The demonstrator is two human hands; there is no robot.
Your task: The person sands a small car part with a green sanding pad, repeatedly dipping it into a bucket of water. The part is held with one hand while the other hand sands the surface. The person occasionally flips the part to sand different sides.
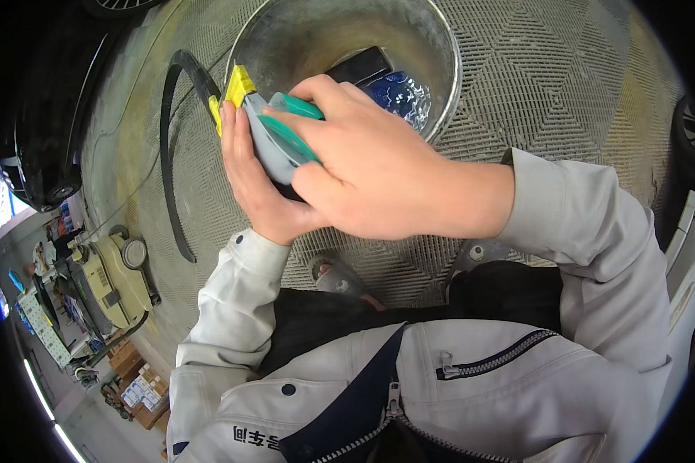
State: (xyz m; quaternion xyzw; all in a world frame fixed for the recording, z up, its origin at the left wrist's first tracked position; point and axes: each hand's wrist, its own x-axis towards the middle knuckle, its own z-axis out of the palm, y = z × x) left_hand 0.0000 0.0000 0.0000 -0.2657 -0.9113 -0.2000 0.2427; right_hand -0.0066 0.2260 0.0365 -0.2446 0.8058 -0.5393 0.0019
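My left hand (247,185) is closed round a grey piece (264,147) with green parts (289,135) and a yellow tip (238,83); its exact kind is unclear. My right hand (378,166) lies over it from the right, fingers gripping the green parts. A long, curved black strip (168,131) with yellow at its upper end runs beside my left fingertips down toward the floor. Behind my hands is a metal tub (453,54), holding a black rectangular object (359,65) and something shiny blue (400,96), partly hidden by my right hand.
Ridged grid flooring (540,85) surrounds me, with my sandalled feet below. A black car (46,139) is at left, a tyre (691,127) and silver bodywork at right. A beige wheeled machine (112,282), a cluttered cart (42,324) and cardboard boxes (127,359) stand at lower left.
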